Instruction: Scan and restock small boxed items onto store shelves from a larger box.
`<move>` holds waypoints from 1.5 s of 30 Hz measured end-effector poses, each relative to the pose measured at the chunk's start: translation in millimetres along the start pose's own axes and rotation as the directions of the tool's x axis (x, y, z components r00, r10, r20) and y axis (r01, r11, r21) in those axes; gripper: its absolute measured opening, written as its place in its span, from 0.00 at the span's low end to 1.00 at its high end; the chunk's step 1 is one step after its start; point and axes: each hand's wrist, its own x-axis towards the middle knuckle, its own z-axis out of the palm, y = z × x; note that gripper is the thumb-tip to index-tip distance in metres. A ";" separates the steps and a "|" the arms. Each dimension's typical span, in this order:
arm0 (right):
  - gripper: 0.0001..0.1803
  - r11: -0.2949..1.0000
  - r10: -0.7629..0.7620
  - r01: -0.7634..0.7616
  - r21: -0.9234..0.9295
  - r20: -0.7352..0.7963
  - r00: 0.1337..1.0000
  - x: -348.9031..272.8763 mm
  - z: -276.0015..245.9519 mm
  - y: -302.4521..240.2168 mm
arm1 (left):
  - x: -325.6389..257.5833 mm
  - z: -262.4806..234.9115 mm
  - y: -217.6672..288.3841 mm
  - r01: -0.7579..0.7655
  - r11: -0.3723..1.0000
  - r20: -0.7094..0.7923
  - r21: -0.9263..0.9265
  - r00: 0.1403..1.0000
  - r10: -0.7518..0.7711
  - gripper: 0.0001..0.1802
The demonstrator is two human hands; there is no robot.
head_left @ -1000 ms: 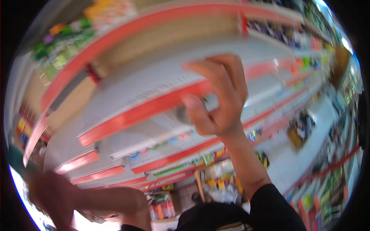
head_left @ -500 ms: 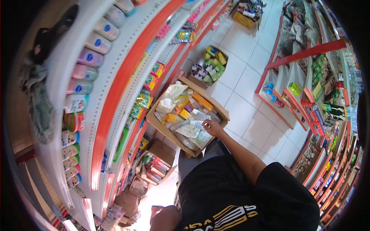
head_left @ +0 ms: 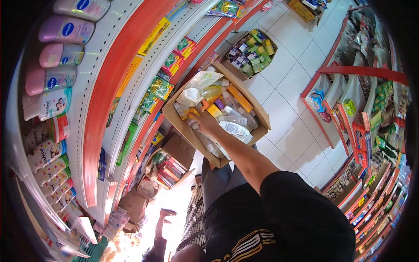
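Observation:
My right hand reaches down into an open cardboard box, over its left part. The fingers look apart, over a small yellow-orange pack; whether they touch it is hard to see. Around the hand lie a white plastic pouch, a clear bottle of yellowish liquid, an orange box and a white labelled pack. Beneath the box's near edge shows my grey trouser leg. My left hand is not to be made out; only a rounded bit of skin shows at the lower edge.
Shelves with red edges rise close on the left, holding bottles and packets. Beyond the box stands a carton of green and purple boxes. Another carton is at lower left. White floor tiles lead to shelves on the right.
My right hand has moved left and farther away across the box, from the near right side to its left part. My view has shifted closer to the left shelf.

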 end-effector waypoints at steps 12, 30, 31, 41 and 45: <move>0.35 0.932 0.101 -0.079 -0.353 0.043 0.994 -20.8 -45.9 18.5 | 12.5 92.3 -26.8 -0.100 0.890 0.150 -0.445 0.971 0.184 0.18; 0.21 -0.004 0.540 -0.642 0.766 0.542 0.644 -116.2 -144.2 10.4 | 21.4 233.2 -25.3 -0.449 0.802 -0.131 -0.395 0.891 0.435 0.17; 0.21 -0.021 0.528 -0.633 0.774 0.546 0.650 -115.7 -146.3 5.5 | 24.8 238.8 -25.4 -0.458 0.790 -0.130 -0.407 0.886 0.446 0.17; 0.36 0.258 0.257 -0.310 0.915 0.245 0.935 -170.9 -232.5 -69.1 | 43.0 269.2 -33.1 -0.460 0.742 -0.097 -0.488 0.873 0.478 0.18; 0.45 -0.492 -0.064 -0.246 0.835 0.247 0.967 -140.5 -274.9 -105.4 | 44.4 272.4 -23.0 -0.465 0.723 -0.079 -0.512 0.863 0.499 0.19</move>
